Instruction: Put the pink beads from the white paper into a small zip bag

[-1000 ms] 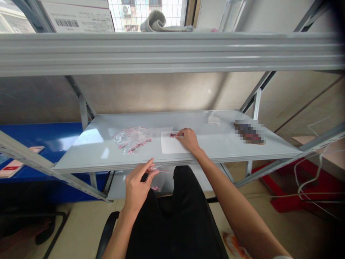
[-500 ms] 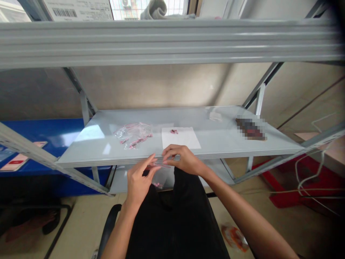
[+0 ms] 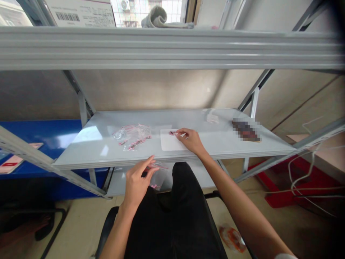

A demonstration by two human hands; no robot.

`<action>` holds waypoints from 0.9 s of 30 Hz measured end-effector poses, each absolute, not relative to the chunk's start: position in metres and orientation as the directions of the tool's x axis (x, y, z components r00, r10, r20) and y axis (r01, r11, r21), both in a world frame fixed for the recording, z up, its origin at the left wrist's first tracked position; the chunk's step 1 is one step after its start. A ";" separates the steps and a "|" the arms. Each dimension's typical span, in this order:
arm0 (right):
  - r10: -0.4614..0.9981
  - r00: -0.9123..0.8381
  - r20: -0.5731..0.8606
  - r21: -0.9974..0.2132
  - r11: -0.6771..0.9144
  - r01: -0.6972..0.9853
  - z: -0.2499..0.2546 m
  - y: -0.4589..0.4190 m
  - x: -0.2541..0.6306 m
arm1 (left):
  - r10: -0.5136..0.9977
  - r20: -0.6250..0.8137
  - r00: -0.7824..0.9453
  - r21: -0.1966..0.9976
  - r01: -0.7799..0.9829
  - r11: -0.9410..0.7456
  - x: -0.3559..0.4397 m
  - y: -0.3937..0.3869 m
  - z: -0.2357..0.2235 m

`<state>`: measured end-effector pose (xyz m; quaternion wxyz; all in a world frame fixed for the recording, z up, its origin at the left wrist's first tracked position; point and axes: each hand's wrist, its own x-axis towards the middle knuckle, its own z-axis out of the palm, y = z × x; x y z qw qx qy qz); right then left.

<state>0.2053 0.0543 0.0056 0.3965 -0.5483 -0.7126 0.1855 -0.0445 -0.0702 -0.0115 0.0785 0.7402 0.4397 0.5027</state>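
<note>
My left hand [image 3: 137,180] pinches the top edge of a clear zip bag [image 3: 161,176] in front of the shelf, above my lap. A few small pink pieces [image 3: 154,186] show low in that bag. Over a white sheet of paper [image 3: 168,144] on the shelf, my right hand [image 3: 190,139] has its thumb and fingertips closed at the edge of a little heap of pink and dark pieces [image 3: 171,133]. Whatever sits between those fingertips is too small to make out. Left of the paper lie several clear bags [image 3: 132,135] with pink edges and similar pieces inside.
The grey shelf [image 3: 88,147] spans the view beneath a thick upper beam [image 3: 172,48]. To the right are a pixelated flat object [image 3: 245,130] and a small clear bag [image 3: 212,117]. Slanted metal posts [image 3: 250,104] flank the sides. A red object [image 3: 283,183] and cables stand at right.
My right hand has left the mouth of the zip bag and moved forward and right to the heap on the paper. The left hand keeps the bag in nearly the same place.
</note>
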 end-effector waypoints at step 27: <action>0.942 0.060 0.330 -0.528 0.132 0.839 -0.015 0.088 0.196 | 0.732 0.681 0.022 0.571 0.610 -0.549 -0.063 -0.067 -0.004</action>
